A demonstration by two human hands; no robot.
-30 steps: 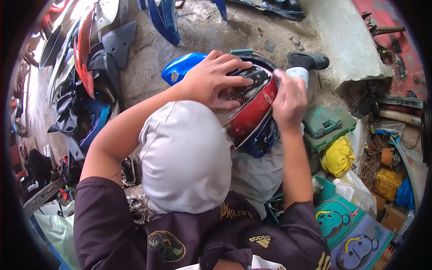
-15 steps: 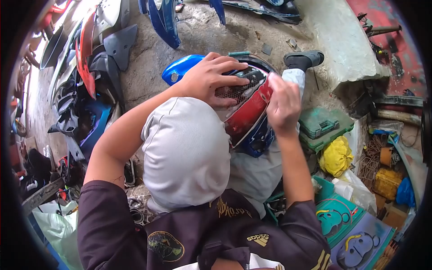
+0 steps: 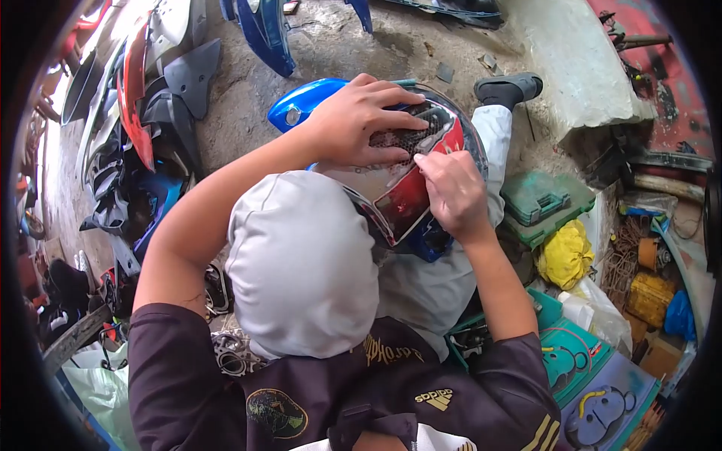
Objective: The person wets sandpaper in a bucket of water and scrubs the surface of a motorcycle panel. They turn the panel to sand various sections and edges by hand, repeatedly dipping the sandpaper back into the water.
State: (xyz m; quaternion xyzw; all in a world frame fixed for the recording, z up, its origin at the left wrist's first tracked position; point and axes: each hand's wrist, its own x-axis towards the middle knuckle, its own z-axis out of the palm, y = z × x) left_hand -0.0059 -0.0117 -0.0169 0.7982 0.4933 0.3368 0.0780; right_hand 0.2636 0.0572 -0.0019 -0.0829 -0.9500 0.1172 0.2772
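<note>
In my lap lies a painted panel [image 3: 407, 197] with a red section, a dark mesh area [image 3: 406, 140] and white-edged borders. My left hand [image 3: 365, 120] rests on the mesh side with its fingers spread. On the red section, my right hand [image 3: 455, 192] is closed, thumb and fingers pressed together at the mesh's edge; anything between them is too small to make out. A shiny blue part [image 3: 304, 102] lies just beyond my left wrist. The blue lower side of the panel [image 3: 432, 239] shows beneath my right hand.
Blue fairings [image 3: 263, 37] lie on the floor ahead. Grey, black and red fairings [image 3: 135, 105] stand at the left. To the right are a green case [image 3: 538, 203], a yellow bag [image 3: 565, 254] and a teal case [image 3: 568, 361]. Engine parts [image 3: 235, 353] sit near my left side.
My right hand has moved left and down from the panel's far right edge to the mesh border. The panel has shifted and tilted slightly. My left hand stays spread on it.
</note>
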